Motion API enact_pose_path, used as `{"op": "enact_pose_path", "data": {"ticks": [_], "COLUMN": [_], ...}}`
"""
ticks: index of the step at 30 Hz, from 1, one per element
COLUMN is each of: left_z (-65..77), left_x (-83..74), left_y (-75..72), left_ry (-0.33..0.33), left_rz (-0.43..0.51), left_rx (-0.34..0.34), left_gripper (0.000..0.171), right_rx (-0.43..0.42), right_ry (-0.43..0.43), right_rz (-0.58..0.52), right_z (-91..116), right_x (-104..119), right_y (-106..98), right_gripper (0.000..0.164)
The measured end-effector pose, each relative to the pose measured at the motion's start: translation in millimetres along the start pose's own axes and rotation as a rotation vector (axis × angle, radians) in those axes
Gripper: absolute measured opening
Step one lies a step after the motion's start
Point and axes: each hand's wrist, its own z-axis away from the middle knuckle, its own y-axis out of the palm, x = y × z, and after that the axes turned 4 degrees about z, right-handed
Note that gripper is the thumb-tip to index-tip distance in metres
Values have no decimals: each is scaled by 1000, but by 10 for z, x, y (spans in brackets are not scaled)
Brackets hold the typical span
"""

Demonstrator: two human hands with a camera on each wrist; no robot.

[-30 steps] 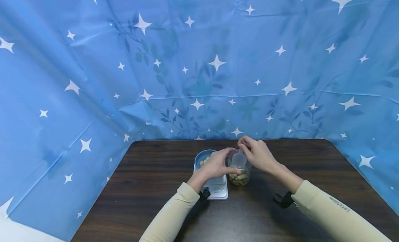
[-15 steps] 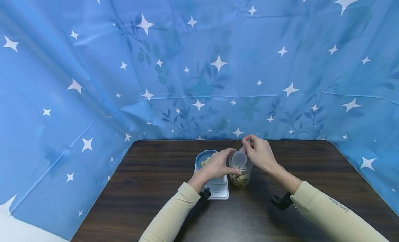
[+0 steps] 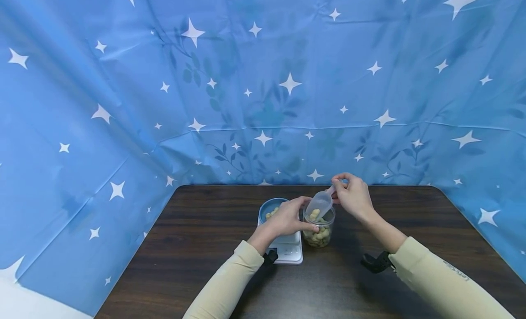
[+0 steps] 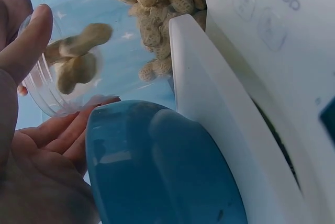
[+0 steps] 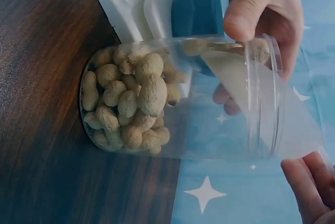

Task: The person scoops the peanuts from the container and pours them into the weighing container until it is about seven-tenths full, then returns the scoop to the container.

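Note:
A clear plastic jar [image 5: 209,135] stands upright on the table, its lower part filled with peanuts [image 5: 131,98] in their shells. My left hand [image 3: 286,218] grips the jar near its mouth, thumb on the near side and fingers on the far side. Between the thumb and fingers of my right hand [image 3: 353,198] is the handle of a translucent scoop [image 3: 322,201]. The scoop tilts down into the jar's mouth, with a few peanuts in its bowl. Left of the jar, a blue bowl [image 3: 261,211] holding peanuts sits on a white scale [image 3: 289,254], partly hidden by my left hand.
The dark wooden table [image 3: 197,246] extends to both sides of the things. Behind it hangs a blue cloth [image 3: 263,104] with white stars. In the left wrist view, the bowl [image 4: 162,166] is right beside my left hand.
My right hand has moved up and to the right, tilting the scoop, whose bowl rose at the jar's mouth and now shows peanuts. My left hand has stayed on the jar.

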Motion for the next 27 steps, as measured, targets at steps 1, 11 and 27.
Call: {"op": "enact_pose_path", "data": {"ticks": [1, 11, 27], "left_z": [3, 3, -6], "left_x": [-1, -2, -9], "left_y": [-2, -7, -2], "left_ry": [-3, -3, -16], "left_rz": [1, 14, 13], "left_rx": [-1, -5, -5], "left_gripper": [82, 82, 84], "right_rx": [-6, -40, -35], "right_ry": [8, 115, 162], "right_rz": [-20, -119, -148], "right_z": [-8, -48, 10], "right_x": [-2, -41, -100], "right_y": [-7, -60, -54], "right_gripper": [30, 33, 39]}}
